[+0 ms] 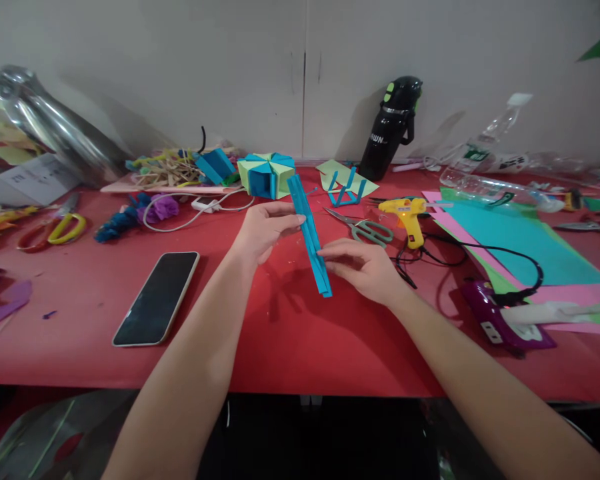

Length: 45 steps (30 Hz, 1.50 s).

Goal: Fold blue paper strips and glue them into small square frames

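Between my two hands a folded blue paper strip is held up over the red table, tilted, its lower end toward me. My left hand pinches its left edge near the upper part. Lower down, the fingers of my right hand close on its right edge. Just beyond stands a folded paper box in blue and pale green. To its right, a small blue paper frame with upright prongs lies by a pale green sheet. Green-handled scissors rest beyond my right hand.
A phone lies left of my left forearm. Rightward are a yellow glue gun, a purple power strip, coloured sheets and plastic bottles. A black flask stands at the back; red-and-yellow scissors lie far left.
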Each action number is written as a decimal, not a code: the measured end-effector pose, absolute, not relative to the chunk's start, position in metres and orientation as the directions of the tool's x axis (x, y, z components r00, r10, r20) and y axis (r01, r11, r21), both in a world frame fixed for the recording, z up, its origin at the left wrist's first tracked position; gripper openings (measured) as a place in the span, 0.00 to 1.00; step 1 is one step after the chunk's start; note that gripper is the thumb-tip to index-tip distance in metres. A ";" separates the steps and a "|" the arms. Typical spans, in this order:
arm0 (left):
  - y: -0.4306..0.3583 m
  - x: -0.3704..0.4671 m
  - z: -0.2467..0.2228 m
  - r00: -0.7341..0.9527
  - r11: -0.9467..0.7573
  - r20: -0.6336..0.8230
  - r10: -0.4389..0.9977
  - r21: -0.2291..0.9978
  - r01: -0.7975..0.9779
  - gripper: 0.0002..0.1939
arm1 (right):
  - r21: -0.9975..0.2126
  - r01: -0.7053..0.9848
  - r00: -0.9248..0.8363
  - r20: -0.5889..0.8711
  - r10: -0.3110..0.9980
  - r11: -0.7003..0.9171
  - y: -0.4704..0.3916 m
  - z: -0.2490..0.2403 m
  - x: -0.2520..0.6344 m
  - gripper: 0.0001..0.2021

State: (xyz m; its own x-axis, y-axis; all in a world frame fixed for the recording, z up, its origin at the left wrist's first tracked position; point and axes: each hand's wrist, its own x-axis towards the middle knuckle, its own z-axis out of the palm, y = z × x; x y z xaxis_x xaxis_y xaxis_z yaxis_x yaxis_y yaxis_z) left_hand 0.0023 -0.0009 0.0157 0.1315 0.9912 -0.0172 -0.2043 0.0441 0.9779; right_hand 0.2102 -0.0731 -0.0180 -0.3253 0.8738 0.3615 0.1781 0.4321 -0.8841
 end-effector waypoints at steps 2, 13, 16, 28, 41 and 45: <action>-0.002 0.003 0.016 0.139 0.056 -0.028 0.990 0.977 -0.205 0.14 | -0.875 0.182 -0.341 0.371 0.864 0.448 -0.073 -0.019 0.211 0.11; -0.004 0.002 0.019 0.199 0.083 -0.049 0.979 0.983 -0.165 0.16 | -0.935 0.095 -0.306 0.298 0.904 0.341 -0.074 -0.022 0.209 0.06; -0.003 0.003 0.018 0.218 0.077 -0.039 0.975 0.982 -0.170 0.17 | -0.935 0.092 -0.307 0.300 0.903 0.342 -0.073 -0.024 0.208 0.07; -0.005 0.005 0.019 0.192 0.065 -0.038 0.981 0.989 -0.133 0.15 | -0.947 0.113 -0.279 0.259 0.925 0.299 -0.069 -0.027 0.208 0.05; -0.003 0.007 0.013 0.202 0.000 0.030 0.979 0.990 -0.143 0.16 | -0.908 0.153 -0.294 0.335 0.895 0.389 -0.069 -0.023 0.209 0.04; -0.001 0.007 0.011 0.184 -0.035 0.057 0.981 0.992 -0.121 0.16 | -0.896 0.156 -0.292 0.360 0.886 0.416 -0.069 -0.023 0.208 0.05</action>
